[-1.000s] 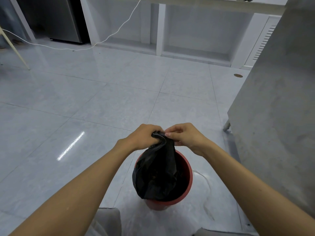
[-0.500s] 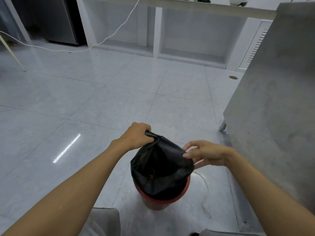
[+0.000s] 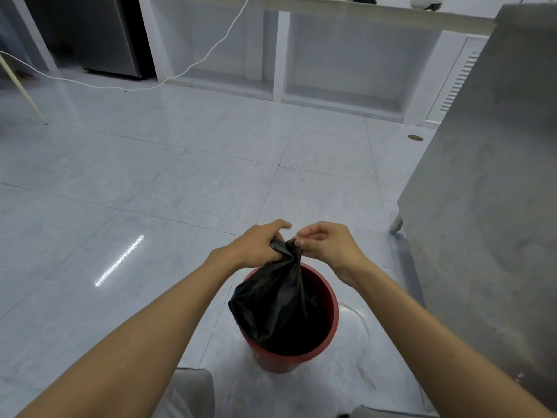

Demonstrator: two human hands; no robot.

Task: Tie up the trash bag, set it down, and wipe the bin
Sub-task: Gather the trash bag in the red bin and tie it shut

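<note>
Both hands, left hand (image 3: 256, 245) and right hand (image 3: 325, 245), pinch the gathered neck of the trash bag (image 3: 274, 300) above the red bin (image 3: 330, 321), mid-tie; knotting comes next.

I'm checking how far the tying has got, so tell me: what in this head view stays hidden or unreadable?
- Knot: the left hand and right hand cover the gathered neck of the black trash bag; tied or not, cannot tell.
- Bag contents: opaque plastic hides them.
- Inside of the red bin: the bag and shadow fill it.
- Objects on the far white counter: cut by the top edge, too small.
</note>
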